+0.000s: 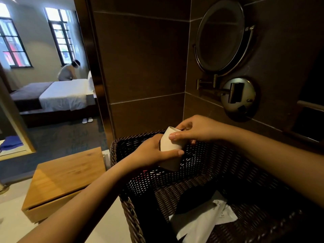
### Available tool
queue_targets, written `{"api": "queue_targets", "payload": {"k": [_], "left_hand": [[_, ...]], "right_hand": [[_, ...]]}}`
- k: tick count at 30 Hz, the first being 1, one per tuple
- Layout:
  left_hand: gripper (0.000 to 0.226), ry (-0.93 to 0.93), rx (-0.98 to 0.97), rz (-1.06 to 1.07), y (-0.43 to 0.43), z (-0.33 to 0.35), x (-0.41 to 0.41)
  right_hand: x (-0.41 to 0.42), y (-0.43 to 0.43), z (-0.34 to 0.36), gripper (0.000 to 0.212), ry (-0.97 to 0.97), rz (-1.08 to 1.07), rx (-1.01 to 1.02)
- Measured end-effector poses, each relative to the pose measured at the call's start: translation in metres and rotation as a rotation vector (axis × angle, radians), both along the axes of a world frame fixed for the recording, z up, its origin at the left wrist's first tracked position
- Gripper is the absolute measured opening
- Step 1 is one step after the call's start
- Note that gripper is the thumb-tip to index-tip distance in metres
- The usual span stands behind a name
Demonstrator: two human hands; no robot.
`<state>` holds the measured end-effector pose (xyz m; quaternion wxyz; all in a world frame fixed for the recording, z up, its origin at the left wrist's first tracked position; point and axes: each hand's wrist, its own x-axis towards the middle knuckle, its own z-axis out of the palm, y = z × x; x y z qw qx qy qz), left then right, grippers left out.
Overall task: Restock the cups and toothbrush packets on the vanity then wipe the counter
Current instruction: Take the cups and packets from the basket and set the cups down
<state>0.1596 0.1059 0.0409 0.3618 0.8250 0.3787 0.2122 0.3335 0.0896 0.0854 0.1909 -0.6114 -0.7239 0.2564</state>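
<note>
A white paper cup point(168, 145) is held tilted over the far rim of a dark wicker basket point(121, 146) standing on the pale vanity counter point(108, 227). My left hand point(154, 151) wraps around the cup's lower body, thumb across its front. My right hand point(194, 128) pinches the cup's upper rim with thumb and fingers. White packets point(201, 220) lie on the basket's floor at the lower right, partly in shadow.
A wooden box point(64, 179) sits on the counter left of the basket. A round swivel mirror point(220, 35) on its bracket point(238, 95) juts from the dark tiled wall. Through the doorway on the left a bed point(57, 95) and a person point(67, 71) bending beside it.
</note>
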Motion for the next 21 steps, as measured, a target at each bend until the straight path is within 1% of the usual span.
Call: {"api": "queue_targets", "payload": {"k": [2, 3, 6, 7, 8, 10, 13, 15, 17, 18, 21], "left_hand": [[0.065, 0.024, -0.008, 0.025, 0.003, -0.002, -0.002], [0.061, 0.025, -0.028, 0.038, 0.005, -0.005, -0.004], [0.035, 0.025, -0.088, 0.067, 0.012, -0.012, -0.008], [0.029, 0.029, -0.105, 0.085, 0.015, -0.014, -0.010], [0.026, 0.023, -0.120, 0.108, 0.018, -0.015, -0.012], [0.032, -0.019, -0.143, 0.148, 0.025, -0.014, -0.016], [0.041, -0.049, -0.116, 0.184, 0.033, -0.012, -0.025], [0.051, -0.075, -0.121, 0.205, 0.039, -0.013, -0.033], [0.060, -0.132, -0.151, 0.221, 0.042, -0.014, -0.039], [0.057, -0.164, -0.171, 0.224, 0.043, -0.014, -0.041], [0.028, -0.205, -0.238, 0.222, 0.046, -0.015, -0.042]], "right_hand": [[0.001, -0.001, -0.004, 0.049, 0.042, -0.014, -0.046], [0.003, 0.000, -0.007, 0.051, 0.113, -0.026, -0.096], [0.010, 0.006, -0.024, 0.050, 0.415, -0.065, -0.259], [0.012, 0.009, -0.032, 0.049, 0.452, -0.076, -0.288], [0.014, 0.011, -0.043, 0.047, 0.443, -0.081, -0.305], [0.020, 0.018, -0.066, 0.038, 0.316, -0.046, -0.327], [0.033, 0.028, -0.103, 0.030, 0.040, 0.082, -0.398], [0.039, 0.030, -0.124, 0.037, -0.167, 0.181, -0.419], [0.041, 0.030, -0.145, 0.050, -0.377, 0.278, -0.434], [0.042, 0.030, -0.157, 0.056, -0.435, 0.318, -0.460], [0.042, 0.033, -0.189, 0.063, -0.567, 0.425, -0.521]]}}
